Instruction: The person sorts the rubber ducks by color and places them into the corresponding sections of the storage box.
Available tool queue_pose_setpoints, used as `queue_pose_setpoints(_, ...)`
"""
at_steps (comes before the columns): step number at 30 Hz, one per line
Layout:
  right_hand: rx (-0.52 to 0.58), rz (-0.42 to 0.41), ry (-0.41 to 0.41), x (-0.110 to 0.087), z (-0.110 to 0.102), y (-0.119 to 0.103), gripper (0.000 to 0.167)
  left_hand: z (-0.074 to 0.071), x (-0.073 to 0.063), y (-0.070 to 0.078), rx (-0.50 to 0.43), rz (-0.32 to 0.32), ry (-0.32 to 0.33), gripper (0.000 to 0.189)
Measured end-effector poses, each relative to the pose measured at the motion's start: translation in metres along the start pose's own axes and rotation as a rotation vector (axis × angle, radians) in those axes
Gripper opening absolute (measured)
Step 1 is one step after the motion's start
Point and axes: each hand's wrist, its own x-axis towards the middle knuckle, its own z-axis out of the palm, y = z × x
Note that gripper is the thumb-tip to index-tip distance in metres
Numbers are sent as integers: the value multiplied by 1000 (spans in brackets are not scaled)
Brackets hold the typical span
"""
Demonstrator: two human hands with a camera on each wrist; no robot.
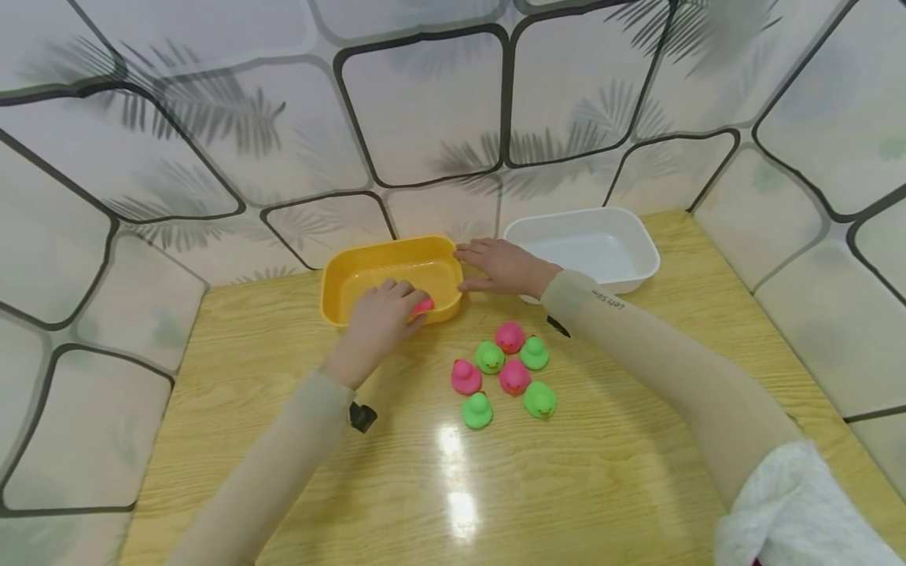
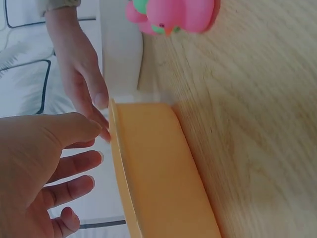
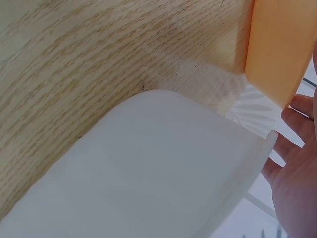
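Observation:
My left hand is over the front of a yellow plastic basin, its fingers loosely bent. A bit of a pink toy, mostly hidden, shows beside the thumb in the head view. In the left wrist view nothing sits between the left thumb and fingers, and the basin's outer wall blocks the inside. My right hand reaches across to the yellow basin's right end, fingers extended and fingertips right at its rim. Just right of that hand stands a white basin, whose wall fills much of the right wrist view.
Several rubber ducks stand in a cluster on the wooden table, among them a pink duck and a green duck. A patterned wall covering rises behind both basins and along the sides.

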Motion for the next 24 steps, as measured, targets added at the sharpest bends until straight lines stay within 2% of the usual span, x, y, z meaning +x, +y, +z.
queue_pose_setpoints(7,0,-8,7,-1,0,-1,74,4,-12,13,-44,39,21,28)
queue_pose_setpoints(14,1,-7,10,-2,-2,-2,75,13,-20,25,-81,82,49,24)
queue_pose_setpoints(18,4,-17,15,-3,-2,-2,74,19,-23,30,-102,78,18,28)
queue_pose_setpoints(24,7,-23,14,-4,-3,-3,74,30,-29,39,-164,46,-84,36)
